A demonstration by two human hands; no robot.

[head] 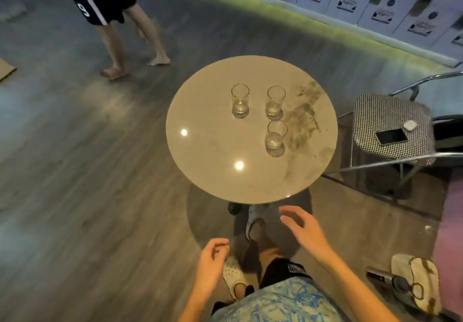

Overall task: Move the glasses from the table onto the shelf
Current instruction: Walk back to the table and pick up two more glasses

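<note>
Three clear, upright cylindrical drinking glasses stand on the round, glossy beige stone table [200, 146], toward its far right side: one far-left glass [240, 98], one far-right glass [275, 101], and a nearest glass [275, 135] just in front of the far-right one. Both hands hover empty short of the table's near edge, the left hand [210, 261] loosely curled, the right hand [302, 231] spread open. The glasses lie ahead and slightly right, so the right hand looks nearer, the nearest glass being its likeliest first pick; no shelf is visible.

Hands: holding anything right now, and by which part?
Nothing held. Left hand and right hand are empty, short of the round table; three glasses stand untouched.
</note>
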